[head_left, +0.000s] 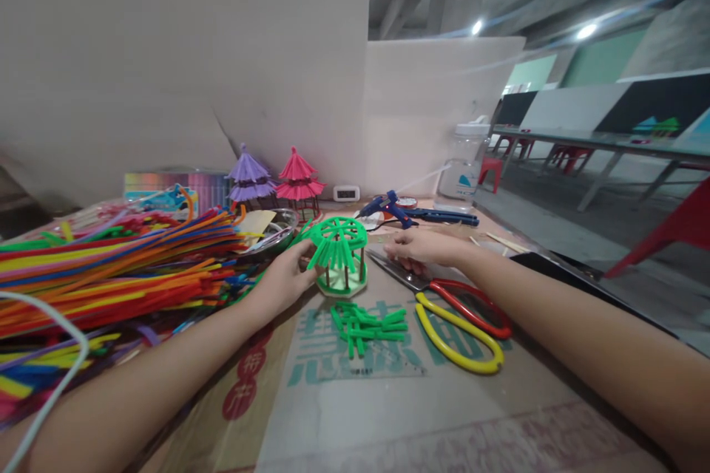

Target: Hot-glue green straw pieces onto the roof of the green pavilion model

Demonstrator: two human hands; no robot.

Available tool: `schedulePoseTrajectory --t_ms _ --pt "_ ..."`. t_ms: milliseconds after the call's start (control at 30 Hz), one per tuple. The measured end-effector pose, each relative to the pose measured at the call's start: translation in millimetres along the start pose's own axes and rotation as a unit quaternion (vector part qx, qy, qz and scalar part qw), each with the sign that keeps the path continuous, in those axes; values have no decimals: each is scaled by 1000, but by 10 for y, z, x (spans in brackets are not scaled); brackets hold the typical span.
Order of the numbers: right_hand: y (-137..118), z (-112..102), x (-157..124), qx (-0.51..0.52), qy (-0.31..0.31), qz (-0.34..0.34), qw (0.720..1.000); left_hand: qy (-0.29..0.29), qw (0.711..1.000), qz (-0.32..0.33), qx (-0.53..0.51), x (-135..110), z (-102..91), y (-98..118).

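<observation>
My left hand (pixel 284 279) grips the left side of a small green model pavilion (pixel 341 266). The pavilion has brown posts, a pale base rimmed in green and a ring-shaped top with spokes; green strips slope down over its front left part. Just beyond the scissors (pixel 444 303), with red and yellow handles, my right hand (pixel 418 247) is low over the table, its fingers curled together. What they hold, if anything, is hidden. Short green pipe cleaner pieces (pixel 366 327) lie in a loose pile in front of the pavilion.
Bundles of coloured pipe cleaners (pixel 138 266) fill the left side. Behind stand a purple model pavilion (pixel 251 177), a pink one (pixel 299 177), a metal bowl (pixel 282 229) and a small digital clock (pixel 347 194). A blue glue gun (pixel 388 208) and a clear bottle (pixel 461 170) are at back right.
</observation>
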State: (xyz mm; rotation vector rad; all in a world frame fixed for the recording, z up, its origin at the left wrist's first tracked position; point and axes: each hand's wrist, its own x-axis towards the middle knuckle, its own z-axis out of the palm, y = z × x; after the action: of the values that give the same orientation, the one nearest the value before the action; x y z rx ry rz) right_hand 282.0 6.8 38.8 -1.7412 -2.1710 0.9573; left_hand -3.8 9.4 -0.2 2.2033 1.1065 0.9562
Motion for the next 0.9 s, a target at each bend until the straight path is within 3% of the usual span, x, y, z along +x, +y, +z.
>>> schedulePoseTrajectory --t_ms 133,400,700,767,900 --pt "12 34 17 -13 2 -4 1000 1 1000 -4 -2 -1 3 -13" --pt "-4 60 62 -57 82 -20 995 -2 1000 -7 -3 -5 -8 8" --pt "202 -446 -54 91 132 -81 984 -7 1000 -11 6 -7 -14 30" --pt "189 -587 -131 187 159 -117 962 -4 1000 -12 11 -6 -13 11" --pt "114 -809 -320 425 205 -216 855 3 1000 -8 20 -1 -11 14"
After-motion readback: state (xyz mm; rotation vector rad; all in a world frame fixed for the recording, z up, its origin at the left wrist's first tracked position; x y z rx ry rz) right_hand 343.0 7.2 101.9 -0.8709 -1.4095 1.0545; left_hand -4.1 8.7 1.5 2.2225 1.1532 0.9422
